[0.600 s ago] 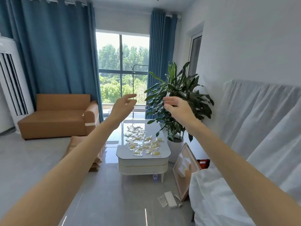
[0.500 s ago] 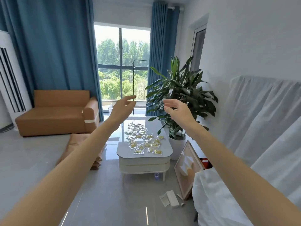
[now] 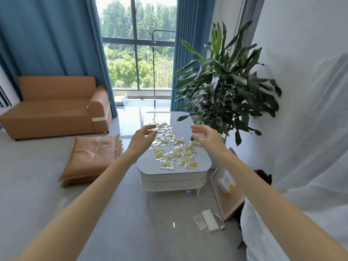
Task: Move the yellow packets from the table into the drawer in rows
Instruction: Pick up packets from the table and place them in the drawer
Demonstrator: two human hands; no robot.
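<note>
My left hand (image 3: 143, 140) is covering a few far packets (image 3: 177, 154), and I'm not making out their print. The white sheet (image 3: 310, 129) is running off the right edge.

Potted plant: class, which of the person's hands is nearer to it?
Right. The right hand is raised just left of the potted plant; the left hand is farther left, toward the sofa.

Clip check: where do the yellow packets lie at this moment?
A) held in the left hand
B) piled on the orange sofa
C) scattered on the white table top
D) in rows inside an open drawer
C: the yellow packets lie loosely scattered across the top of the table.
</note>
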